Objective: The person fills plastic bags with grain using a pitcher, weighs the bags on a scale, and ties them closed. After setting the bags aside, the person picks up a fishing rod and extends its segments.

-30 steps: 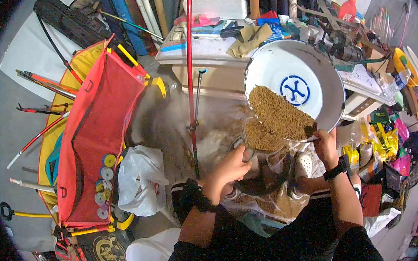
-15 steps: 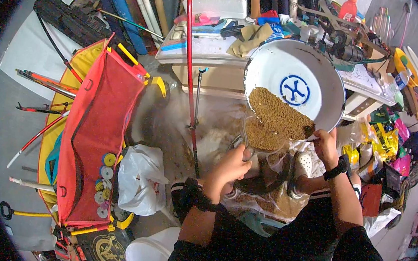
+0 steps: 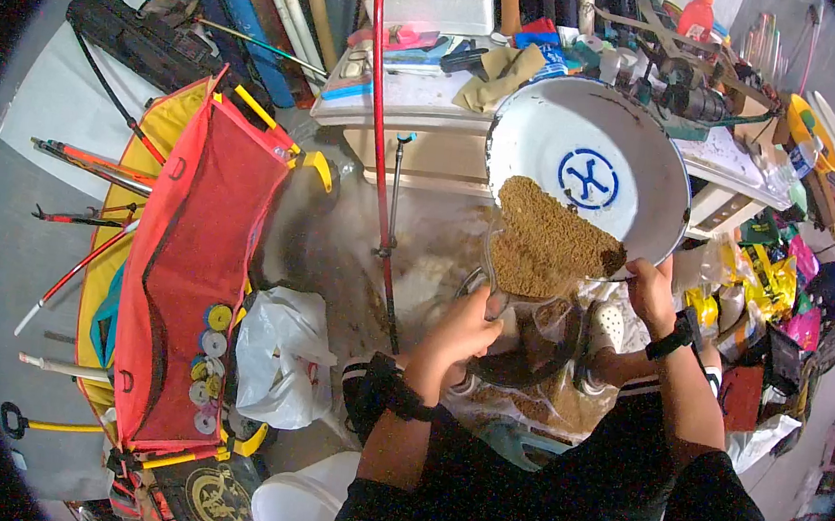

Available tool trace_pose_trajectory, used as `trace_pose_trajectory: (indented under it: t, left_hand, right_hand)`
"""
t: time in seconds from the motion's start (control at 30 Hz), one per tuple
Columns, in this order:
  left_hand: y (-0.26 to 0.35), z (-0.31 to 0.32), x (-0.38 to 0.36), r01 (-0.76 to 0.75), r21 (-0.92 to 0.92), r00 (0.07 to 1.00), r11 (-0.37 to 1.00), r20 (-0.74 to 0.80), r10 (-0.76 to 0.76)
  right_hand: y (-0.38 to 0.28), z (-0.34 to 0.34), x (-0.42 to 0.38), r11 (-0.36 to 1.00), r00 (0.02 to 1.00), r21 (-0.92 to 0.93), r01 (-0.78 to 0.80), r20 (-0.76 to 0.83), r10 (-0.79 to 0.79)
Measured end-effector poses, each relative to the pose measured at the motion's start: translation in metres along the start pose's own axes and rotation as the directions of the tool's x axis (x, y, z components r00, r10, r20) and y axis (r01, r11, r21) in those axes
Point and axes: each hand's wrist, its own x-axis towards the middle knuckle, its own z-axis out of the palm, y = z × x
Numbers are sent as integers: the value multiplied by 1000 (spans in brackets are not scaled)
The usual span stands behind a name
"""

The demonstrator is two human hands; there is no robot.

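Head view: near left, smooth white bucket (image 3: 299, 502); beyond it, thin crumpled white bag (image 3: 282, 358). Near centre, thin clear sheeting with loose brown grains (image 3: 574, 414) on it, beside a dark round tub (image 3: 525, 373). Above the tub, left hand (image 3: 464, 332) is closed around the handle end of a round-rimmed scoop or sieve (image 3: 524, 298); can't tell if its bottom is mesh or solid. Right hand (image 3: 652, 291) pinches the near right rim of a wide enamel basin (image 3: 639, 156): hard glossy white, blue ring mark, chipped dark edge. Basin is tilted toward the person, brown granules (image 3: 556, 236) banked low in it and meeting the fill in the scoop. Granules look dry, coarse, free-running. My read: transfer step in hand; calls for a level scoop, rim kept close, small tilt changes, since a steep one could spill. Left, red mesh-fronted bag (image 3: 200, 270). Far, white worktop (image 3: 432, 111) with clutter.
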Motion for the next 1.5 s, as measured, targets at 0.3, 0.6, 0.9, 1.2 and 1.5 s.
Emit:
trace_pose_trajectory:
  t: [0.3, 0.6, 0.9, 1.2, 1.5]
  left_hand:
    - [0, 2, 2, -12, 16, 1000, 1000, -20, 12]
    - [7, 1, 0, -18, -16, 1000, 1000, -15, 18]
    - [-4, 4, 4, -43, 2, 998, 999, -50, 43]
    - [6, 3, 1, -39, -50, 999, 998, -20, 38]
    - [-5, 6, 8, -30, -73, 999, 997, 22, 32]
  right_hand:
    - [11, -9, 4, 989, 996, -123, 80, 38, -76]
    - [11, -9, 2, 964, 990, -223, 142, 33, -138]
    - [3, -1, -12, 897, 970, -370, 240, 126, -207]
    - [22, -15, -6, 706, 879, -523, 477, 290, -379]
    - [2, 3, -10, 426, 732, -615, 663, 413, -542]
